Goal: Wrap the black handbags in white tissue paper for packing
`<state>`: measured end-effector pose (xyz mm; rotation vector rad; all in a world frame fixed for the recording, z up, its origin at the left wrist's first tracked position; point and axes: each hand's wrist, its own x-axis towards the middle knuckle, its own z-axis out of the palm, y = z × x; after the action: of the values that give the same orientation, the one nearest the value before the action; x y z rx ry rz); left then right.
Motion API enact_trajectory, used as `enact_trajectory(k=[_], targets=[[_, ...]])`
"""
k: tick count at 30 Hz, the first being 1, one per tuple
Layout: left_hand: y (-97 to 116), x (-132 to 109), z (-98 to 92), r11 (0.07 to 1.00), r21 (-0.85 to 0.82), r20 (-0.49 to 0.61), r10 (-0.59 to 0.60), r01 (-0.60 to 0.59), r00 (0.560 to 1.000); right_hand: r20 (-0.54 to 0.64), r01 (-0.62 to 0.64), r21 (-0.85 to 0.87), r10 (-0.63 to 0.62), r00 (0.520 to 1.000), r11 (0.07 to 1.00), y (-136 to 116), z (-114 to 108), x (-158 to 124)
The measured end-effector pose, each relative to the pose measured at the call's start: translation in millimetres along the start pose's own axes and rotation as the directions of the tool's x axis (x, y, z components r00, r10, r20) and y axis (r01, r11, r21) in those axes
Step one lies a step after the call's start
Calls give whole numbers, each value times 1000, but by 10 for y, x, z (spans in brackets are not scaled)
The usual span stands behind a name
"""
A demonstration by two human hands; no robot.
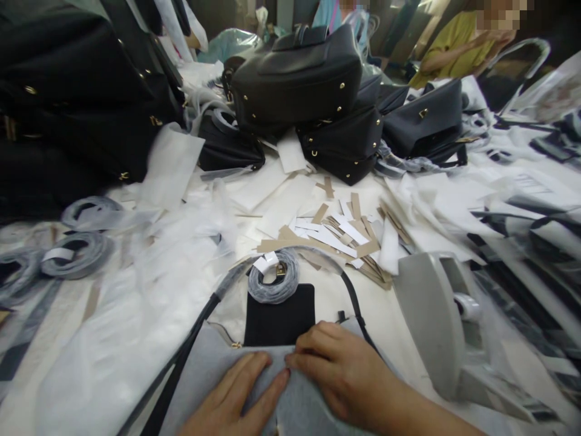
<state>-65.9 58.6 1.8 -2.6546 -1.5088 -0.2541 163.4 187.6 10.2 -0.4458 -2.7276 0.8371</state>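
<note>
A handbag with a grey lining or grey wrap [290, 412] lies in front of me, with a small gold zip puller at its opening. My left hand [233, 396] rests flat on the grey surface, thumb and fingers apart. Beside it, my right hand [336, 369] has curled fingers and a thumb closed at the bag's upper edge. A black flap [281, 318] stretches out beyond that edge. On the flap sits a coiled strap [273, 290] in clear film with a white band. The bag's handle [213, 303], partly film-wrapped, arches around both.
A grey tape dispenser [431, 321] stands at right. Cardboard and paper strips [340, 233] lie scattered beyond the bag. Black handbags [295, 85] are piled at the back, with a large one [77, 103] at left. More coiled straps [77, 257] lie left. Other people [449, 48] are behind.
</note>
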Motion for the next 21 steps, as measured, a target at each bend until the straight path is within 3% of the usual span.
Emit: enact_trajectory(k=[3, 6, 10, 12, 16, 21], targets=[[89, 41, -50, 999, 10, -27, -47, 47, 999, -23, -45, 65, 46, 999, 997, -30, -25, 3], [162, 51, -62, 995, -7, -68, -99, 99, 993, -166, -155, 134, 176, 970, 979, -43, -31, 60], [222, 33, -28, 986, -70, -83, -154, 148, 985, -387, -374, 180, 414, 823, 910, 56, 26, 198], [238, 22, -8, 978, -117, -68, -180, 171, 981, -372, -458, 192, 497, 784, 868, 147, 57, 276], [253, 9, 10, 957, -193, -13, -224, 217, 975, -225, -594, 158, 615, 756, 789, 289, 23, 426], [245, -5, 38, 956, -211, -13, -212, 204, 977, -90, -582, 158, 598, 796, 798, 279, -195, 558]])
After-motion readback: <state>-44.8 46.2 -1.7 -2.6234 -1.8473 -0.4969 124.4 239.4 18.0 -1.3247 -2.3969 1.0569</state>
